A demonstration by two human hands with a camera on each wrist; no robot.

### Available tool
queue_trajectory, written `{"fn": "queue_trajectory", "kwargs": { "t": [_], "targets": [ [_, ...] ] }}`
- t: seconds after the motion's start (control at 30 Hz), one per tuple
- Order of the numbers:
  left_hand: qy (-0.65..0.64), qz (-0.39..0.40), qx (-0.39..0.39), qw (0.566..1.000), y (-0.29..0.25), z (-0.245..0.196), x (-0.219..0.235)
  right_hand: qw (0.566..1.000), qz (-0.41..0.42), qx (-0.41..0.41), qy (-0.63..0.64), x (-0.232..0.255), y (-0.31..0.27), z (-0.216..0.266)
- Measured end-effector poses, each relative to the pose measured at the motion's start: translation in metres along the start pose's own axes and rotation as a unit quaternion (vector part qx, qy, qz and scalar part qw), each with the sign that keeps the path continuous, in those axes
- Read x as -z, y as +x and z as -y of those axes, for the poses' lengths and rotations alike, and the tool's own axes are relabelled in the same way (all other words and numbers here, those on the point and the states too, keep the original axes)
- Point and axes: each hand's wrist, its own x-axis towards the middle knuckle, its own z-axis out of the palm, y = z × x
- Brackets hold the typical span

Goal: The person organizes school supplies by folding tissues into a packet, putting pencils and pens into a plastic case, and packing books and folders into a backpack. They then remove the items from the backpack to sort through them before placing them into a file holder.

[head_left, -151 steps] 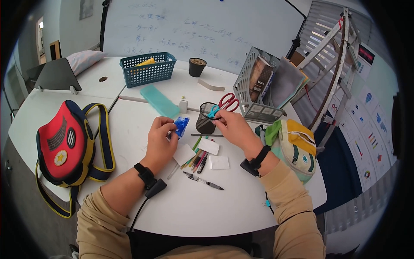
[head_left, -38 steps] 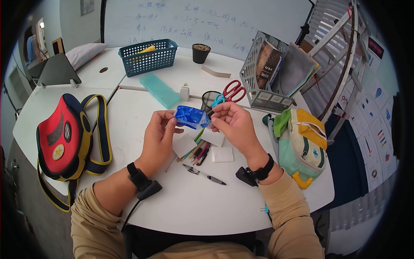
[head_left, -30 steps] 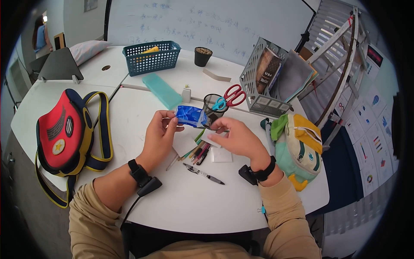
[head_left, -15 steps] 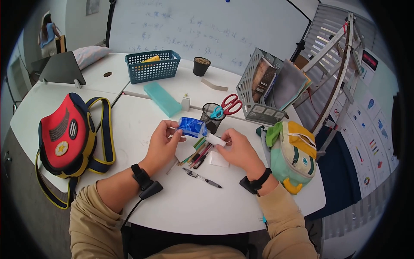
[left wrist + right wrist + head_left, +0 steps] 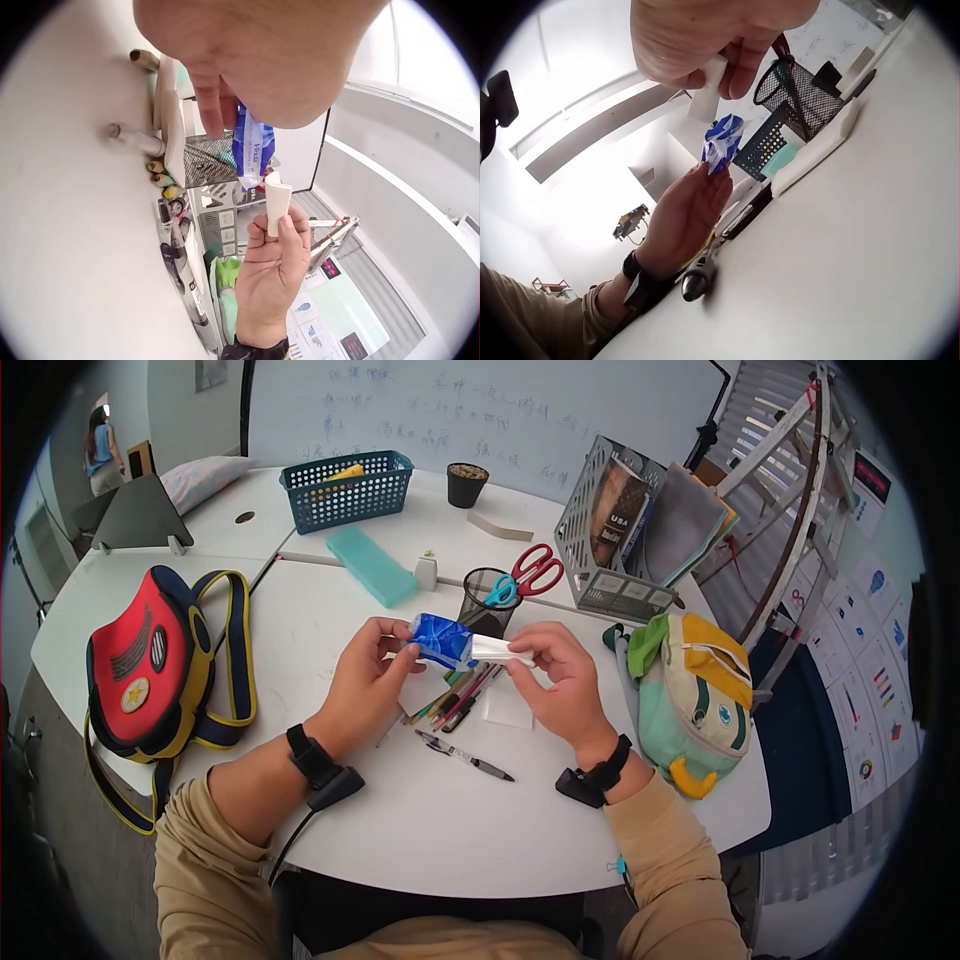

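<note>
My left hand (image 5: 372, 668) pinches a blue Vinda tissue packet (image 5: 441, 639) by its left end, above the middle of the table. The right hand (image 5: 558, 672) grips a folded white tissue (image 5: 500, 650) between thumb and fingers, its free end right at the packet's right end. In the left wrist view the tissue (image 5: 278, 204) stands close to the packet's crumpled clear end. Below the hands, several pencils and pens (image 5: 458, 698) lie in a bunch, with another folded tissue (image 5: 508, 706) beside them. A grey-and-black pen (image 5: 465, 756) lies nearer the table's front edge.
Behind the hands stands a black mesh pen cup (image 5: 484, 606) with red scissors (image 5: 538, 570) in it. A turquoise case (image 5: 371, 566) and a teal basket (image 5: 345, 495) are farther back. A red backpack (image 5: 150, 670) lies left, a green-and-cream bag (image 5: 695, 705) right.
The right hand has left the packet's end, picked up a folded tissue from the table and raised it to the packet. My left hand keeps holding the packet.
</note>
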Motion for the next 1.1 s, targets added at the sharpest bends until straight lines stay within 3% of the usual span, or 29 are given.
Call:
{"fn": "queue_trajectory", "kwargs": {
  "t": [0.17,0.57,0.8,0.9,1.1],
  "targets": [
    [0.001,0.019,-0.013,1.0,-0.003,0.0,-0.004,0.998,0.036,-0.009,-0.047,-0.003,0.0,0.008],
    [-0.033,0.07,-0.036,0.996,-0.006,0.004,-0.008,0.995,0.067,-0.037,0.071,-0.012,-0.001,0.006],
    [-0.057,0.054,-0.053,0.995,-0.002,0.005,-0.005,0.975,-0.019,-0.161,0.155,-0.013,0.0,-0.002],
    [-0.063,0.06,-0.048,0.995,-0.002,0.005,-0.005,0.956,0.021,-0.249,0.155,-0.004,0.0,-0.001],
    [-0.013,0.08,-0.046,0.996,-0.009,-0.009,-0.01,0.95,0.019,-0.246,0.19,-0.009,0.0,0.002]
  ]
}}
